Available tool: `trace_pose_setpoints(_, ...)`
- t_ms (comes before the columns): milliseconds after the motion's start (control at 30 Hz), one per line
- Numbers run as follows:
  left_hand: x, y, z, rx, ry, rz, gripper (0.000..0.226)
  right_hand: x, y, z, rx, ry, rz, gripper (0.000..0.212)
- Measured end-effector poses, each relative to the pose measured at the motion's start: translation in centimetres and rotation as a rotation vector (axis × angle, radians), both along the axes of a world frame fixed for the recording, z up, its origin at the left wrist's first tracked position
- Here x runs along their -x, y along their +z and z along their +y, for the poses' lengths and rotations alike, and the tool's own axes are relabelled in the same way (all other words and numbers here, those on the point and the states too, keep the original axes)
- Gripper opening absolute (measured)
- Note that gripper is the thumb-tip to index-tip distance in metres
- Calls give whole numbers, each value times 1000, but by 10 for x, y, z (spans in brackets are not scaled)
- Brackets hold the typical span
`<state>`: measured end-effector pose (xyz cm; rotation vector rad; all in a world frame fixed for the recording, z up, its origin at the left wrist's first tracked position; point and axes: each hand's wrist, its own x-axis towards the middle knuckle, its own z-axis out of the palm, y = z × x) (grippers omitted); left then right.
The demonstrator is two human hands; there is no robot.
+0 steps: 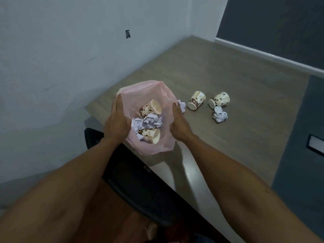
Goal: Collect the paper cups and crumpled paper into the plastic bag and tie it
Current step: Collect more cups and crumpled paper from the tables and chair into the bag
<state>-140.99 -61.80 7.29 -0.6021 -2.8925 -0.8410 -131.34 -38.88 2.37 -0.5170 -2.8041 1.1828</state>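
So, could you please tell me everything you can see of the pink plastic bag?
The pink plastic bag is thin, translucent and crinkled, sitting on the near left part of the wooden table with its mouth held wide open. The left hand grips its left rim and the right hand its right rim. Inside lie two bean-printed paper cups on their sides and crumpled white paper.

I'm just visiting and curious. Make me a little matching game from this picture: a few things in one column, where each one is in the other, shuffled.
Things
1. upper cup in bag
2. pink plastic bag
3. paper ball by far-right cup
4. dark chair

Places
A. held open by both hands
B. lying loose on the table
C. tucked under the table edge
D. inside the bag, on its side

Pairs: 1-D, 2-A, 3-B, 4-C
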Motion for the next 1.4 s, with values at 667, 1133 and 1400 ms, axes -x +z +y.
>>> trace_pose_setpoints(667, 54, -50, -6, 142, -128, 238, 51, 90, -118, 89, -491, -89, 33, 33)
trace_pose_setpoints(1133, 57, -40, 10, 219, -71, 114, 63, 75, -33, 13, -260, -413, 739, 14)
trace_pose_setpoints(1400, 59, -30, 33, 185, -75, 98, 65, 63, -46, -37, -297, -28, 330, 43)
